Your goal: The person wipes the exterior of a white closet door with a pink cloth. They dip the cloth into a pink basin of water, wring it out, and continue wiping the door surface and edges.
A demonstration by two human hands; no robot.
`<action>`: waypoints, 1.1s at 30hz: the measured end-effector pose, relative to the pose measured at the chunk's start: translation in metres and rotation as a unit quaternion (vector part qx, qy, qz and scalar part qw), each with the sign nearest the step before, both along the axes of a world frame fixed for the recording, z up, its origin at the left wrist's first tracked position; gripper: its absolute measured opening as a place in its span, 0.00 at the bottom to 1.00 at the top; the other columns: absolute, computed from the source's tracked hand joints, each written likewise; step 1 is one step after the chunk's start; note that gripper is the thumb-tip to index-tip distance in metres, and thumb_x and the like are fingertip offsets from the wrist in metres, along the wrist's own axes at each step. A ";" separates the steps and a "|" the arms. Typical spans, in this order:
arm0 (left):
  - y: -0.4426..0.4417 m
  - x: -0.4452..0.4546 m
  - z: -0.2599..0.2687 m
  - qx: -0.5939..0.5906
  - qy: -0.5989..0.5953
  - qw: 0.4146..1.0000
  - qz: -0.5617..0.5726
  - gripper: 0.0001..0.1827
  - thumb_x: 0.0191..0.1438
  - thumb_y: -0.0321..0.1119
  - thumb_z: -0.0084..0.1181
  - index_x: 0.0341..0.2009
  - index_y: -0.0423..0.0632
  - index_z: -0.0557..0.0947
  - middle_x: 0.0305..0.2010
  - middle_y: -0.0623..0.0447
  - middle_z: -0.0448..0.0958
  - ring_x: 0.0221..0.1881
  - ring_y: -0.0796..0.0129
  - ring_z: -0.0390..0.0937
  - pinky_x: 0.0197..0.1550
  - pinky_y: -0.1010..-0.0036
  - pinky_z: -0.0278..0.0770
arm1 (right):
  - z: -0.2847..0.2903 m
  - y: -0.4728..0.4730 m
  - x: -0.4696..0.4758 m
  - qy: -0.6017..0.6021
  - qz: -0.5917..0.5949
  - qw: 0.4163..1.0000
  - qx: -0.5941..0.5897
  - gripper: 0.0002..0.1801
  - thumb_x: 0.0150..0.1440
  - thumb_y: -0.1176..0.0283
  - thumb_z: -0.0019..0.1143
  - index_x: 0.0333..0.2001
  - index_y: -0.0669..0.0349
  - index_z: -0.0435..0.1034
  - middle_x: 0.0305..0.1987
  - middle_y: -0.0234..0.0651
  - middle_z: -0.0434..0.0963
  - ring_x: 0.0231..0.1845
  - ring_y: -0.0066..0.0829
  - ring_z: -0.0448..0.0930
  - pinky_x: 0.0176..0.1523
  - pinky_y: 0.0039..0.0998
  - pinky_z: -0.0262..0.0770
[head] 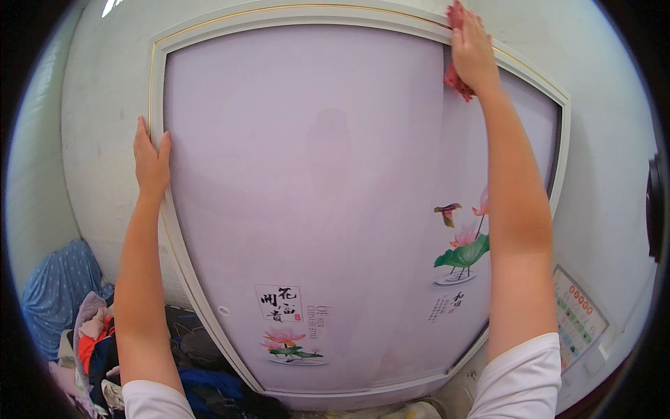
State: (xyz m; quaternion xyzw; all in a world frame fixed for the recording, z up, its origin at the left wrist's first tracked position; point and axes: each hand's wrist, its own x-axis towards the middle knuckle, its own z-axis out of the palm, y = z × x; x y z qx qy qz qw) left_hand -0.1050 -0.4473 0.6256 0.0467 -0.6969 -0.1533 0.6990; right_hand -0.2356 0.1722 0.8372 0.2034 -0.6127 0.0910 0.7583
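Note:
Before me is a cabinet with pale lilac sliding door panels (314, 209), printed with lotus flowers and writing. A white frame with a thin gold line (293, 14) surrounds the panels. My right hand (472, 52) presses a red cloth (459, 84) against the top rail, right of the middle; the cloth sticks out above and below the hand. Against the left side of the frame lies my left hand (152, 160), thumb on the inner edge and fingers along the outer side, with nothing in it.
A heap of clothes (94, 335) and a blue patterned cloth cover (65, 293) are at the lower left. Dark bags or fabrics (209, 366) lie below the frame. A picture chart (578, 319) hangs on the right wall, near a dark object (654, 209).

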 end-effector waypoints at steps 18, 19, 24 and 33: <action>-0.005 0.001 -0.005 -0.005 -0.005 1.000 0.000 0.44 0.68 0.49 0.53 0.78 0.38 0.52 0.78 0.38 0.58 0.77 0.46 0.57 0.76 0.57 0.58 | -0.008 -0.262 0.041 0.031 0.050 0.995 0.082 0.34 0.70 0.65 0.39 0.74 0.76 0.53 0.78 0.64 0.57 0.80 0.57 0.57 0.81 0.48 0.52; -0.009 -0.001 -0.005 -0.013 0.003 1.000 0.003 0.44 0.68 0.49 0.54 0.77 0.37 0.52 0.78 0.37 0.58 0.78 0.45 0.56 0.76 0.57 0.58 | -0.010 -0.302 0.054 0.025 0.050 0.995 0.080 0.34 0.70 0.67 0.39 0.74 0.76 0.52 0.79 0.62 0.57 0.81 0.56 0.57 0.81 0.47 0.51; 0.001 0.003 -0.003 -0.018 0.018 0.999 -0.030 0.44 0.66 0.45 0.57 0.77 0.35 0.53 0.78 0.36 0.57 0.79 0.44 0.54 0.77 0.56 0.57 | -0.010 -0.460 0.087 0.010 0.043 0.997 0.058 0.34 0.69 0.66 0.36 0.76 0.68 0.52 0.81 0.53 0.57 0.82 0.47 0.56 0.82 0.46 0.48; 0.004 0.004 -0.005 -0.046 0.043 0.996 -0.056 0.44 0.64 0.40 0.61 0.74 0.32 0.54 0.74 0.33 0.62 0.77 0.39 0.56 0.76 0.53 0.59 | -0.006 -0.568 0.108 -0.003 0.078 0.988 0.133 0.33 0.70 0.64 0.38 0.76 0.62 0.54 0.83 0.42 0.55 0.83 0.39 0.54 0.83 0.46 0.47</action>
